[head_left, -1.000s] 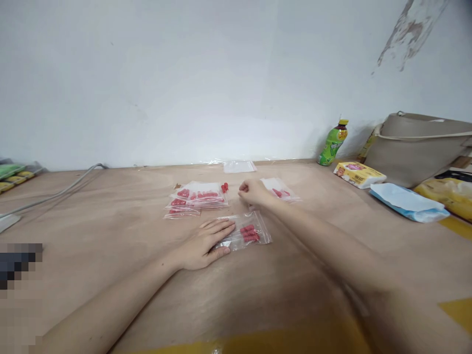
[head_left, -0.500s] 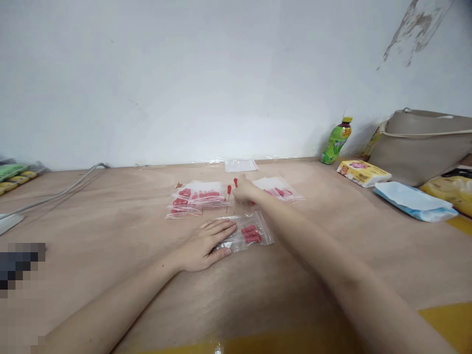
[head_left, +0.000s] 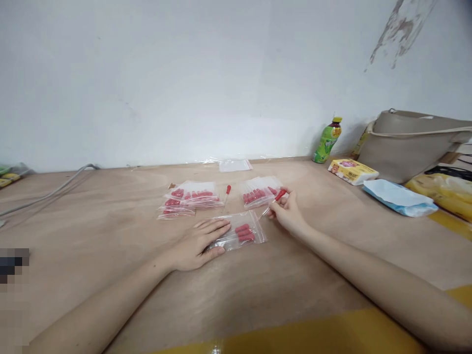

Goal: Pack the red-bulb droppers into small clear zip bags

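My left hand (head_left: 201, 244) lies flat, fingers stretched out, over the left part of a clear zip bag (head_left: 259, 227). Red-bulbed droppers (head_left: 245, 233) show inside this bag. Pinched in my right hand (head_left: 289, 212) is a dropper (head_left: 280, 194) with a red rubber bulb and a thin clear tube, slanting down toward the bag's right end. Another dropper (head_left: 228, 189) rests on the table between two groups of filled bags. The left group of bags (head_left: 201, 191) and the right group of bags (head_left: 256, 193) hold several red-bulbed droppers each.
Flat by the wall is a stack of bags (head_left: 235, 165). At the right are a green drink bottle (head_left: 327, 141), a yellow tissue pack (head_left: 353, 171), a blue-white packet (head_left: 400, 197) and a grey bag (head_left: 401, 147). A grey cable (head_left: 55, 196) runs along the left.
My right hand has come back from the far middle to the right of the clear bag, bringing a dropper with it. My left hand stays on the bag. The view has shifted slightly.
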Available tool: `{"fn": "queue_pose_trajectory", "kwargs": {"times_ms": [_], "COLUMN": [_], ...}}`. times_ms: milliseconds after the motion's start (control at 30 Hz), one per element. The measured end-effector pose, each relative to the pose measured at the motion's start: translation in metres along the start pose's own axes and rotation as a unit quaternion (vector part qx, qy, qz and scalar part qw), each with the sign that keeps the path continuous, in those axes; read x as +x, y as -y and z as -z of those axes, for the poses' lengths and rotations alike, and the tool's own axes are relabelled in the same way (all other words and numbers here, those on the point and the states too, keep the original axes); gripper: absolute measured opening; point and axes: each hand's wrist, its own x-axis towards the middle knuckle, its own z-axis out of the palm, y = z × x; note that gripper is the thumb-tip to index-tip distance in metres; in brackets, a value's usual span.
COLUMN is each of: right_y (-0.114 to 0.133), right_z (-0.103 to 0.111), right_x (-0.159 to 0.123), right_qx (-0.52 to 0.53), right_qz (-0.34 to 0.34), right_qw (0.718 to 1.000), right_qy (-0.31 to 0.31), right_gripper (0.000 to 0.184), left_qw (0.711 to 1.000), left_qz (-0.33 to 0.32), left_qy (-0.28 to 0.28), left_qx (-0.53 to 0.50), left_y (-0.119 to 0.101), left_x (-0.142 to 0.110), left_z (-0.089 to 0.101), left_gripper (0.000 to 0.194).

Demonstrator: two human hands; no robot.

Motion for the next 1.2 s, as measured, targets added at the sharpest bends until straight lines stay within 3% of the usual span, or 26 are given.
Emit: {"fn": "queue_pose_trajectory", "kwargs": {"times_ms": [200,333,500,633,700,867,933,1000,1067,1200], "right_y": [0.0,0.004,0.005,0.006,0.004,-0.005,0.0,0.011,0.025,0.047], "right_z": [-0.015,-0.007,0.002,-0.004,-0.011,-0.021,-0.018,-0.011,-0.004,-0.011], "right_x": [-0.011,-0.016,-0.01,-0.003,-0.003,-0.007,-0.007,-0.003,0.006,0.032], "right_qx": [0.106,0.071,-0.024,-0.051,-0.044,-0.057,-0.076,-0.114,-0.186,-0.296], "right_qz": [-0.054,-0.077,-0.07,-0.07,-0.061,0.002,0.027,0.016,0.0,0.066], "right_qw": [0.992,0.987,0.964,0.945,0.948,0.973,0.963,0.937,0.918,0.92], "right_qy": [0.049,0.12,0.257,0.314,0.31,0.222,0.258,0.329,0.351,0.246], "right_gripper": [0.03,0.014,0.023,0.028,0.027,0.024,0.021,0.02,0.018,0.013], "left_qw": [1.0,1.0,1.0,1.0,1.0,1.0,1.0,1.0,1.0,1.0], "left_qz": [0.001,0.014,0.023,0.026,0.029,0.028,0.028,0.025,0.019,0.013], "left_qy": [-0.003,-0.012,-0.013,-0.013,-0.01,0.003,0.001,-0.003,-0.009,-0.014], "left_qx": [-0.001,-0.004,-0.009,-0.005,-0.003,-0.004,-0.002,-0.001,-0.004,-0.01], "left_y": [-0.001,-0.003,-0.003,-0.002,-0.002,-0.003,-0.002,-0.001,0.0,0.0], "left_x": [-0.001,-0.001,-0.001,-0.001,-0.001,0.0,0.0,0.0,-0.001,0.0], "left_z": [-0.001,-0.001,-0.001,-0.001,-0.001,-0.001,-0.001,-0.002,-0.003,-0.002], "left_gripper": [0.051,0.054,0.057,0.059,0.06,0.06,0.059,0.058,0.057,0.055]}}
